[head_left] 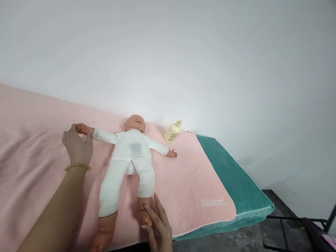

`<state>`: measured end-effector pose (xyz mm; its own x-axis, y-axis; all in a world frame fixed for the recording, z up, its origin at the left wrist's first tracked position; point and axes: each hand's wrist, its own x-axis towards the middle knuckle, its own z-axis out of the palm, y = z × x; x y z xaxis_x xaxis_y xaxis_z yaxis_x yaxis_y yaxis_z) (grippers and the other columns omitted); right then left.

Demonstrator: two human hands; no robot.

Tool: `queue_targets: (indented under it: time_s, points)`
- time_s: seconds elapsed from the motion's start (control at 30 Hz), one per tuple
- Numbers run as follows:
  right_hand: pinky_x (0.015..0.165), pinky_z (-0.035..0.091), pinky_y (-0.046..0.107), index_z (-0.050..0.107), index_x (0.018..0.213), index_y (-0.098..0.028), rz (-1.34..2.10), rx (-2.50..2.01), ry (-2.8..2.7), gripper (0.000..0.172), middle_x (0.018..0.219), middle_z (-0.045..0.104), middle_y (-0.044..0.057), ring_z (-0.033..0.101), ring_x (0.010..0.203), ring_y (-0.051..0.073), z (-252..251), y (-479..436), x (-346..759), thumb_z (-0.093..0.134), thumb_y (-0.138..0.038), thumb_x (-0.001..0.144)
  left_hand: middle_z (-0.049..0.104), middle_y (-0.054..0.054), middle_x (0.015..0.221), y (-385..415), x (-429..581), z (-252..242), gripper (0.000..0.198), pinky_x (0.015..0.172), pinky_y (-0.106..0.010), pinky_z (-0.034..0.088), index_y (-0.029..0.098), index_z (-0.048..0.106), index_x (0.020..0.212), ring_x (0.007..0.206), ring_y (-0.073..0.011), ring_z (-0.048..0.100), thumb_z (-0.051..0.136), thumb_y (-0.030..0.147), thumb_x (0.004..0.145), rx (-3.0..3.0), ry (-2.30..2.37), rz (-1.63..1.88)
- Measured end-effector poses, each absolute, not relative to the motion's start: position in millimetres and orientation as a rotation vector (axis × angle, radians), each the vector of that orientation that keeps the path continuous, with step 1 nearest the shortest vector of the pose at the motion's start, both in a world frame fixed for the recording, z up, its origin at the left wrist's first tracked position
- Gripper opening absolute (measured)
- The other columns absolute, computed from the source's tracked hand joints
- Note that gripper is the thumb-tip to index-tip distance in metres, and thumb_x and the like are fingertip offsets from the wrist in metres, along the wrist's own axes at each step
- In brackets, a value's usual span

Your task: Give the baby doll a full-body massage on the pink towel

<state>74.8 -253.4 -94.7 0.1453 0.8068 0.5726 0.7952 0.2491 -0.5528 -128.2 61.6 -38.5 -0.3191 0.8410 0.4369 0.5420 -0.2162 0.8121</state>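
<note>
A baby doll [129, 156] in a white suit lies on its back on a pink blanket [27, 152], arms spread, head toward the wall. My left hand [77, 145], with a gold bracelet at the wrist, is closed round the doll's small hand at the left. My right hand [157, 228] holds the doll's foot near the blanket's front edge, fingers wrapped along it. The doll's other foot lies bare and free to the left of it.
A cream pump bottle [172, 132] lies on the blanket by the wall, right of the doll's head. A teal mattress [239, 190] shows under the blanket's right end. A black metal frame [309, 223] stands on the floor at the lower right.
</note>
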Motion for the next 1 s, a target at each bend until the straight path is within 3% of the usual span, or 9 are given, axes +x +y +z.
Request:
queue_targets:
  time_s: [0.17,0.3,0.43,0.63,0.9,1.0]
  points:
    - [0.101,0.054,0.042,0.052,0.141,-0.03,0.007,-1.529,-1.524,0.043,0.151,0.046,0.009,0.051,0.134,0.028,-75,-236,81,0.049,-0.028,0.099,0.066,-0.012,0.126,40,-103,-28,0.041,0.109,-0.044,0.04,0.013,0.062,0.125,0.123,-0.0268,0.055,0.053,0.033,0.091,1.732,1.502,1.862]
    - [0.103,0.053,0.042,0.054,0.14,-0.03,0.028,-1.468,-1.451,0.042,0.146,0.053,0.008,0.054,0.132,0.025,-61,-213,87,0.05,-0.027,0.098,0.074,-0.002,0.11,26,-88,-23,0.022,0.105,-0.041,0.046,0.025,0.071,0.105,0.112,-0.0228,0.064,0.058,0.035,0.089,1.856,1.242,1.85]
    - [0.105,0.052,0.041,0.054,0.138,-0.027,0.116,-1.463,-1.418,0.04,0.143,0.056,0.009,0.055,0.131,0.024,-48,-190,91,0.049,-0.028,0.099,0.074,0.0,0.11,25,-84,-23,0.026,0.102,-0.04,0.048,0.029,0.073,0.1,0.11,-0.0232,0.065,0.061,0.047,0.086,2.026,0.998,1.589]
    - [0.107,0.049,0.041,0.056,0.134,-0.021,0.165,-1.44,-1.417,0.038,0.143,0.056,0.012,0.053,0.132,0.024,-37,-160,92,0.049,-0.031,0.098,0.074,-0.002,0.113,31,-84,-30,0.032,0.106,-0.041,0.045,0.026,0.072,0.107,0.114,-0.0235,0.062,0.057,0.046,0.087,2.232,0.839,1.38]
    - [0.105,0.051,0.04,0.057,0.135,-0.021,0.163,-1.455,-1.39,0.039,0.141,0.057,0.011,0.055,0.131,0.024,-44,-159,90,0.05,-0.031,0.098,0.074,-0.001,0.11,27,-83,-26,0.028,0.104,-0.041,0.046,0.029,0.073,0.103,0.11,-0.0237,0.064,0.059,0.043,0.084,2.11,0.878,1.36]
    - [0.105,0.051,0.04,0.056,0.136,-0.021,0.149,-1.46,-1.387,0.04,0.142,0.057,0.011,0.056,0.13,0.024,-51,-171,91,0.049,-0.03,0.098,0.073,0.0,0.114,27,-88,-24,0.033,0.105,-0.04,0.047,0.032,0.07,0.111,0.113,-0.0233,0.064,0.064,0.044,0.081,1.919,0.991,1.432]
